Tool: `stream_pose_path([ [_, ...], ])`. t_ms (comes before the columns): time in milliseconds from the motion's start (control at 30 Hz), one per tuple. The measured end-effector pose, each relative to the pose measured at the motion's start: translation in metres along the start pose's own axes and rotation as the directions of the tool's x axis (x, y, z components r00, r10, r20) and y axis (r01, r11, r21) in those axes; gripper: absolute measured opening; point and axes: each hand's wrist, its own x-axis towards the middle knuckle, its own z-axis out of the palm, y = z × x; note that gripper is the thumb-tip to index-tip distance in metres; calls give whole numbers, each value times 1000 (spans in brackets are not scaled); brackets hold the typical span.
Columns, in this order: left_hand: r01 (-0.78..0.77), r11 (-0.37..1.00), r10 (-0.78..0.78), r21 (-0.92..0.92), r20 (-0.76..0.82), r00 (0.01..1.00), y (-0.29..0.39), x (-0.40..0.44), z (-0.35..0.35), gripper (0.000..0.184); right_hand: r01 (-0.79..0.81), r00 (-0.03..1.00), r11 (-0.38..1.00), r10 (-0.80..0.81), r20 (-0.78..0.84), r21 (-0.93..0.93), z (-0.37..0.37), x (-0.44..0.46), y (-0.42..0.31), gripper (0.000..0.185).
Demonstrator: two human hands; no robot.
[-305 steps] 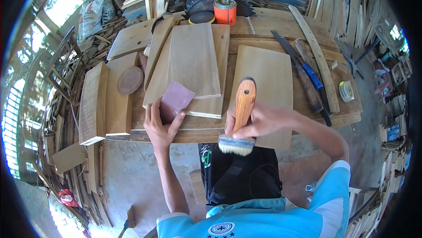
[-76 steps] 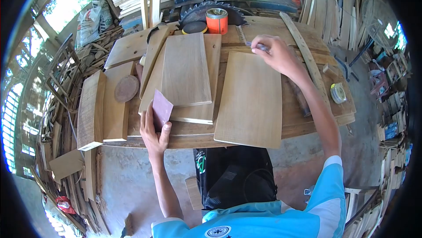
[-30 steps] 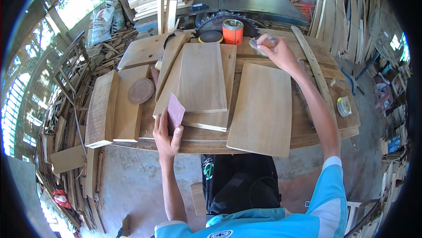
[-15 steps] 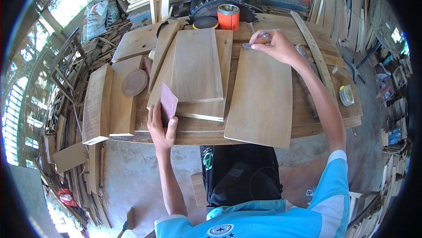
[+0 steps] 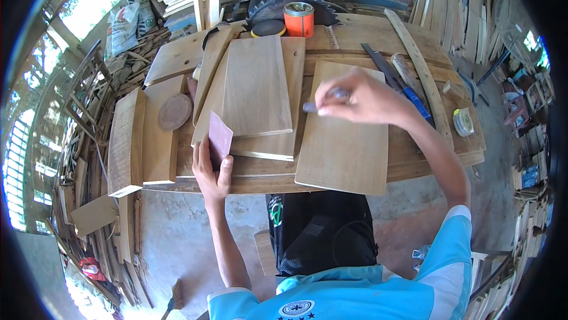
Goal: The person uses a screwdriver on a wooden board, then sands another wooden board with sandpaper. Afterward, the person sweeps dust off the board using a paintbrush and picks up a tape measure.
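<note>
My left hand [image 5: 211,169] grips a small pinkish rectangular sheet [image 5: 220,136] that looks like sandpaper, standing up from the fingers near the table's front edge. Over the wooden board [image 5: 343,148] on the right, my right hand [image 5: 361,98] is closed around a small tool [image 5: 310,107] with a flat dark tip and a shiny rounded end. The hand is slightly blurred and covers most of this tool; whether its tip touches the board I cannot tell. Between my hands, another board [image 5: 257,83] rests on top of larger boards.
A circular saw blade [image 5: 322,9] stands behind an orange can [image 5: 299,21]. At the right lie a blue-handled tool [image 5: 417,102], a long wooden strip [image 5: 420,77] and a tape roll [image 5: 463,122]. A round sanding disc [image 5: 175,112] lies on boards at the left.
My right hand has come from the board's far edge toward me and slightly left, with the tool in it, uncovering the blue-handled tool. My left hand keeps its hold on the sheet.
</note>
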Motion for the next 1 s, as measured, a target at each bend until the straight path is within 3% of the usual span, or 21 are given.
stream_pose_path([
  [67,0,1000,0,31,-6,1000,0,-1,0,67,-17,997,1000,17,79,3,4,-4,-20,5],
  [133,6,1000,-6,30,-1,1000,1,-1,0,67,-55,989,991,38,145,118,11,-8,-39,8],
  [333,0,999,0,43,-4,1000,3,0,0,66,-51,979,925,-28,201,376,23,-12,-62,10],
  [533,-1,1000,1,30,-1,1000,1,-1,0,66,-131,989,892,87,121,433,30,-16,-62,13],
  [600,0,999,0,32,-1,1000,1,-1,0,65,-132,973,768,222,-67,627,38,-18,-60,13],
  [667,-12,999,13,39,-10,1000,1,0,0,64,-62,980,806,160,-116,589,39,-22,-57,14],
  [733,-15,999,16,39,-13,1000,0,0,1,64,-181,931,753,338,-136,632,38,-29,-64,13],
  [800,-21,999,21,40,-16,1000,0,0,0,63,-173,908,809,352,-226,561,42,-32,-60,19],
  [867,-21,999,21,28,-9,1000,0,0,0,62,-131,925,923,246,-291,363,40,-35,-62,26],
  [900,-19,999,20,27,-7,1000,0,0,0,62,-41,915,937,174,-363,347,42,-33,-61,33],
  [1000,7,1000,-7,14,3,1000,-1,1,0,63,25,907,937,126,-403,348,40,-28,-70,34],
])
